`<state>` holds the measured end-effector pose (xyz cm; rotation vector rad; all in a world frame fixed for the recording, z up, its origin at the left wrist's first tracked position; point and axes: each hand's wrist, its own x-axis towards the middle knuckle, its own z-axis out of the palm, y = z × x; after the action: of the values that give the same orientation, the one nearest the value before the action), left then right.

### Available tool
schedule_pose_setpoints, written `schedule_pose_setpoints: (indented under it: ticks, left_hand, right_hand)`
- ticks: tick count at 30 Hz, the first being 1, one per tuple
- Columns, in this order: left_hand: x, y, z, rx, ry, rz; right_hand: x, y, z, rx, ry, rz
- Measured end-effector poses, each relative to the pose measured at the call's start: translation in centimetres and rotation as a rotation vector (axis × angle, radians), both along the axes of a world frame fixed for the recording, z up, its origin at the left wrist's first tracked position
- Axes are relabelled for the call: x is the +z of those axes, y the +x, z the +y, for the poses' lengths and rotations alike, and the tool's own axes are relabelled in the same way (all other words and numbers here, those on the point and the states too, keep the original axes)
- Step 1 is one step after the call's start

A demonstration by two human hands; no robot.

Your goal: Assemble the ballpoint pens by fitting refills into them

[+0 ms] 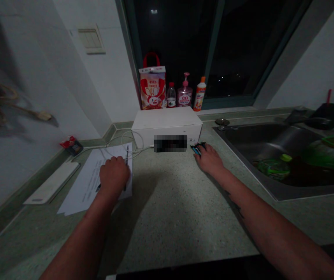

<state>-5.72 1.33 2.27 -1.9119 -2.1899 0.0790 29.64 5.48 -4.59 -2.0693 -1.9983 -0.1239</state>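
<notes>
My left hand [114,174] is closed in a fist over printed paper sheets [82,186]. Thin dark ends, like those of pens, show on both sides of it; what lies inside the fingers is hidden. My right hand [210,158] is closed around a small bunch of pens [196,149] with black and blue ends, low over the counter near the front right corner of a white box [167,118]. A white cable [116,142] loops over the top of the sheets and runs to a dark, blurred-out object [169,144] in front of the box.
A white flat board [53,182] and a small red and dark packet [71,146] lie by the left wall. A red bag [153,89], a small bottle [171,95], a pink pump bottle [185,95] and an orange-capped bottle [200,95] stand behind the box. A metal sink [251,175] is at right.
</notes>
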Motion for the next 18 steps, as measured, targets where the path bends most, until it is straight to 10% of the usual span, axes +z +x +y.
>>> schedule_pose_setpoints:
  ticks: [11, 18]
  left_hand:
    - [-0.7, -1.1, 0.5, 0.039, -0.142, -0.086]
    - [-0.5, 2.6, -0.5, -0.288, -0.017, -0.34]
  right_hand:
    - [3.0, -1.7, -2.1, 0.024, 0.071, -0.016]
    - [4.8, -4.6, -3.9, 0.447, 0.104, 0.162]
